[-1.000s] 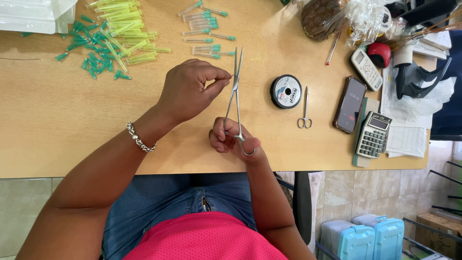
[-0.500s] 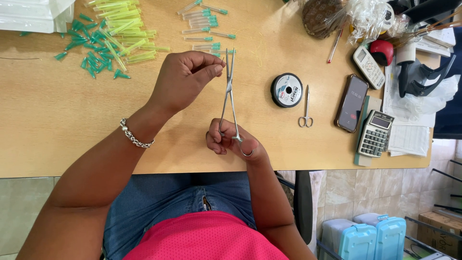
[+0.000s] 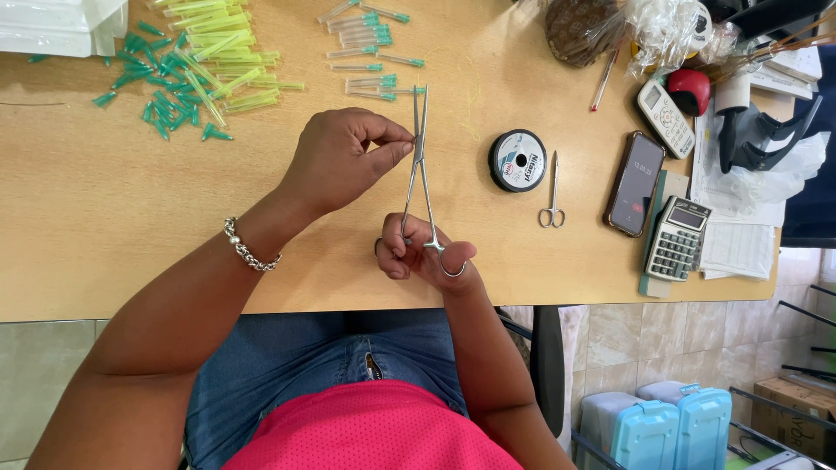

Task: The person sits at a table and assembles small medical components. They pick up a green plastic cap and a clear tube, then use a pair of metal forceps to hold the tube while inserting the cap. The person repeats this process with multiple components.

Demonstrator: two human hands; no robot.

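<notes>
Over the counter (image 3: 131, 218), right hand (image 3: 427, 254) grips forceps (image 3: 420, 165); left hand (image 3: 344, 161) pinches at their tips, next needing fine alignment

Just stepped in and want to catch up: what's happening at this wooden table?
A person seated at the light wooden table holds long silver locking forceps upright, right hand in the finger rings. The left hand pinches at the tips. Green and yellow plastic caps and clear capped tubes lie beyond; a round black thread spool and small silver scissors sit to the right.
</notes>
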